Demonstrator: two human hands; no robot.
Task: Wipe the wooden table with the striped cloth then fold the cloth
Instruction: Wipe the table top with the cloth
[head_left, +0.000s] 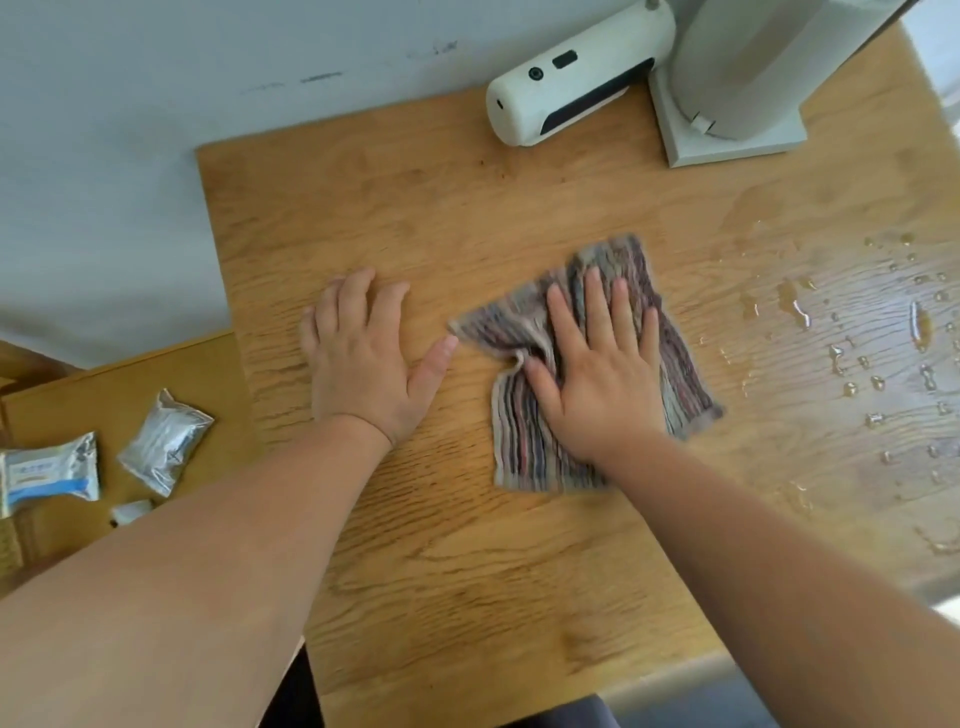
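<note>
The striped cloth (524, 436) lies spread and slightly bunched on the wooden table (467, 571), near its middle. My right hand (597, 374) presses flat on top of the cloth, fingers spread and pointing away from me. My left hand (363, 358) rests flat on the bare wood just left of the cloth, its thumb tip close to the cloth's left corner. Water drops and small puddles (857, 338) cover the table's right side, to the right of the cloth.
A white cylindrical device (576, 78) lies at the table's back edge, beside a white stand with a square base (737, 130). A lower wooden surface (130, 384) on the left holds foil packets (166, 441) and a wet-wipe pack (49, 473).
</note>
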